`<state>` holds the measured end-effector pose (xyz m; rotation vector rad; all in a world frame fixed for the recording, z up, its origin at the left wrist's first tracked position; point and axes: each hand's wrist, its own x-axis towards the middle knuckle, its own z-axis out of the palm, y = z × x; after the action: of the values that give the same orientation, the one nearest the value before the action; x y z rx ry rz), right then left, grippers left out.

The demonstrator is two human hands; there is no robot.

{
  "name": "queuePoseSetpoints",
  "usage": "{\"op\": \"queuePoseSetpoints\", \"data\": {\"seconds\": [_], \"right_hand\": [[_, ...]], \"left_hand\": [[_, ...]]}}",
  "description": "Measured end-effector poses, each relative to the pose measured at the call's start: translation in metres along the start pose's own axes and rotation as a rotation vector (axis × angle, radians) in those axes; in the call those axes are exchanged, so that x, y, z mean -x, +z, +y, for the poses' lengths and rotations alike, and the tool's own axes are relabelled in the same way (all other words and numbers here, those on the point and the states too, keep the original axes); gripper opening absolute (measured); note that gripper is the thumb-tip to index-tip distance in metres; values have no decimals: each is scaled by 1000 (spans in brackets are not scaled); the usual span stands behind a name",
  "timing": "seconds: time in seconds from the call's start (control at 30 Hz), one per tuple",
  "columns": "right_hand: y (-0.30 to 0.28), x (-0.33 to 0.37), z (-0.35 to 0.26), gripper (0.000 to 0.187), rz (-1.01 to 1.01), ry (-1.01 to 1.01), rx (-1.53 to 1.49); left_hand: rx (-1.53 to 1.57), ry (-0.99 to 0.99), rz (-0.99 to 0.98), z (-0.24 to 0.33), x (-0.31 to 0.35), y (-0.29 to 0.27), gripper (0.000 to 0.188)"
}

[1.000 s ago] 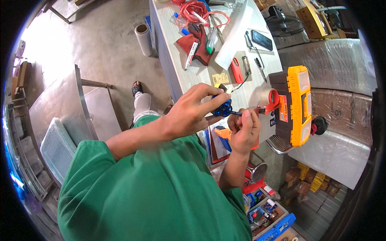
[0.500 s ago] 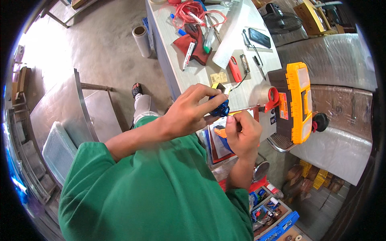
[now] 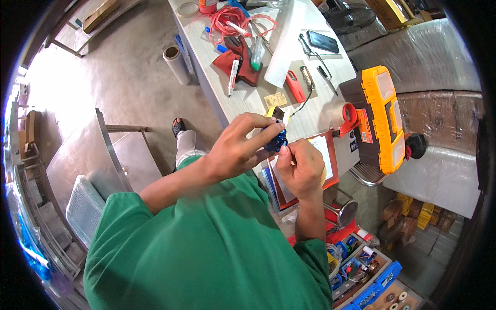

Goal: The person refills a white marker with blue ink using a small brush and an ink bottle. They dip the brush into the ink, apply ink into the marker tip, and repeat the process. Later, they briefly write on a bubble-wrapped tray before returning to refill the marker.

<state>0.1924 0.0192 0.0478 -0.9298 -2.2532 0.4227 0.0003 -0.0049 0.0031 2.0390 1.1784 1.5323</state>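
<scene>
My left hand (image 3: pixel 238 142) is closed, thumb and fingers gripping a small shiny dark-blue thing (image 3: pixel 274 141) whose kind I cannot make out. My right hand (image 3: pixel 301 166) pinches at its lower right end, thumb against forefinger, so both hands meet on it. Just beyond the left fingertips a yellow and black thing (image 3: pixel 277 112) shows, partly covered by the fingers. Below the hands, papers and a brown-red folder (image 3: pixel 330 160) lie at the table's near end, partly behind my right hand.
On the table (image 3: pixel 253 106) lie a red cutter (image 3: pixel 295 87), a phone (image 3: pixel 323 42), a marker (image 3: pixel 233 78), dark red gloves (image 3: pixel 243 61) and tangled pink string (image 3: pixel 232 23). A tape dispenser (image 3: pixel 349 118) stands beside a yellow-lidded toolbox (image 3: pixel 383 119). Open tool trays (image 3: pixel 361 274) sit lower right.
The whole view has shifted a little, with the table sliding up and left. Both hands stay together on the blue thing. An orange and blue patch by my right hand no longer shows.
</scene>
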Motion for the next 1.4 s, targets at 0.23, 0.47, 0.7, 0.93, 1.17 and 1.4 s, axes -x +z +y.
{"op": "queuePoseSetpoints", "data": {"seconds": [0.23,0.47,0.7,0.93,1.17,1.4], "right_hand": [[3,1,3,21,24,10,6],[-2,3,3,21,31,103,-4],[-4,-2,1,18,25,10,6],[4,1,5,17,25,53,-48],[5,1,5,20,25,65,-32],[7,1,1,25,47,51,9]], "left_hand": [[-19,21,-19,-3,-2,0,74],[-17,73,-6,-5,-6,3,71],[-60,127,-5,-9,-11,0,69],[-51,124,-4,-8,-13,0,69],[-41,112,-7,-9,-11,0,69],[-57,117,-2,-5,-10,-3,64]]}}
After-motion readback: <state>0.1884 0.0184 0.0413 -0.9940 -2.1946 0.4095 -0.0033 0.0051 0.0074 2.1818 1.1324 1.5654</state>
